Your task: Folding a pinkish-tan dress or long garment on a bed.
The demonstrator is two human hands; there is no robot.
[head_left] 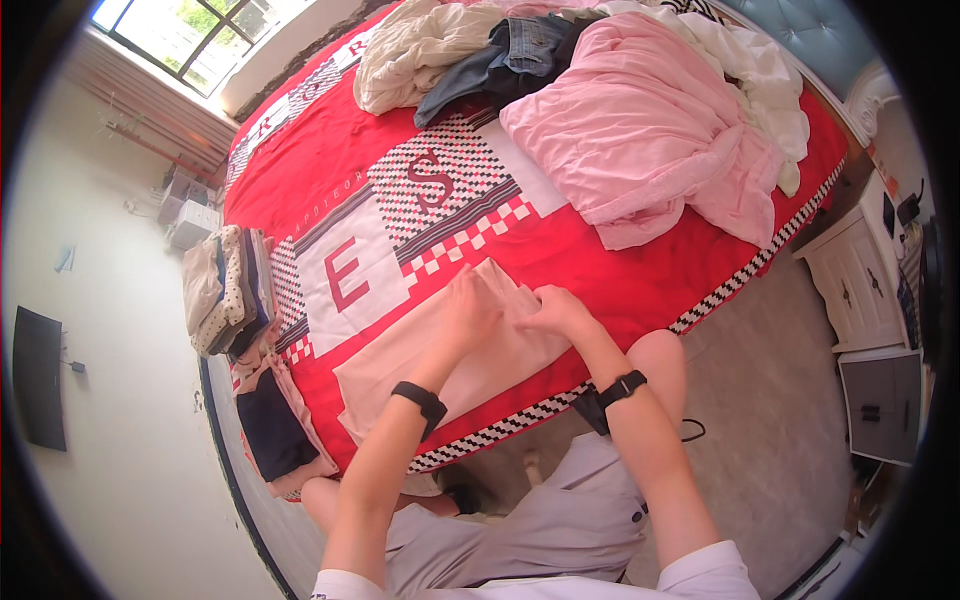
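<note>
A pale pink piece of clothing lies spread on the red bed cover near the bed's front edge; its exact kind cannot be made out. My left hand is closed on the upper part of this cloth, its fingers curled and partly hidden. Just to the right, my right hand pinches the cloth's right end between thumb and fingers, and the fabric bunches up between both hands. Each wrist wears a black band.
Folded clothes form a stack at the bed's left edge, with a dark folded garment nearer me. A pink quilt, jeans and cream bedding are heaped at the far side. A white cabinet stands right.
</note>
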